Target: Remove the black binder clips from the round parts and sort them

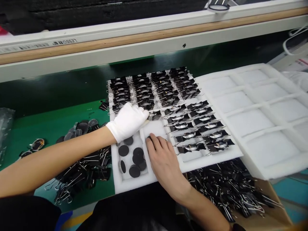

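My left hand (130,121), in a white glove, is over the foam tray (150,173). Its fingers are curled closed at a black binder clip (155,115) with wire handles; the exact grip is partly hidden. My right hand (165,157) is bare and rests low in the same tray, its thumb and forefinger closed around a black disc (149,138) that barely shows. Several loose black discs (123,150) lie in the front left compartment. Rows of binder clips (184,126) clamped on round pieces fill other compartments.
A second white foam tray (271,144) lies to the right. Loose binder clips (93,170) and round discs (83,127) are heaped on the green bench at left. Below the tray's front edge, a cardboard box (276,195) holds more clips. A white rail (120,48) crosses the back.
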The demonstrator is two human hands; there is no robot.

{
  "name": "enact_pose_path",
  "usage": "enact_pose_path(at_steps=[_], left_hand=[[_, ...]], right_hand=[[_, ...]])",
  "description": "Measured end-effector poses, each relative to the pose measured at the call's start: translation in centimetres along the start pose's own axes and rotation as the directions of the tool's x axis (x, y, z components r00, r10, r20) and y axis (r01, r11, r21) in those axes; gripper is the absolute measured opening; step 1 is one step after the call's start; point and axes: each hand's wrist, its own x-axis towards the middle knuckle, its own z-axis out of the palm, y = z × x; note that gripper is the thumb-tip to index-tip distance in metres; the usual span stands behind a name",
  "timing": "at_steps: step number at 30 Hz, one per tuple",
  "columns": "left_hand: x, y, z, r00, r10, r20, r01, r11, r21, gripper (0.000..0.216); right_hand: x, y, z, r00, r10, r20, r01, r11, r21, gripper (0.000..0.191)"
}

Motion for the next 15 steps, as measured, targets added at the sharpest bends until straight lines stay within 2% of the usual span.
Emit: enact_pose_path(at_steps=[4,7,10,12,15], left_hand=[[-1.3,-0.9,-1.3,0.997,0.008,-0.080,-0.008,1.000,0.009,0.039],[-4.1,-2.8,-2.2,0.995,-0.011,-0.094,0.010,1.000,-0.016,0.041],[-8.4,-5.4,-2.6,0.978,-0.174,-0.111,0.168,0.984,-0.059,0.044],[-11.9,-7.2,-2.5,0.917,-0.378,-0.131,0.367,0.925,-0.099,0.046],[-17.7,-10.0,-1.9,0.727,-0.673,-0.134,0.655,0.739,-0.157,0.047]], right_hand=[[0.4,0.1,-0.7,0.998,0.008,-0.064,-0.007,1.000,0.013,0.059],[0.2,0.7,-0.3,0.985,-0.028,-0.168,0.035,0.999,0.042,0.053],[-0.5,1.4,0.8,0.962,-0.096,-0.257,0.132,0.983,0.125,0.045],[-1.1,1.8,1.4,0.938,-0.130,-0.323,0.202,0.958,0.203,0.043],[-1.3,2.5,1.7,0.894,-0.176,-0.413,0.320,0.895,0.311,0.046]])
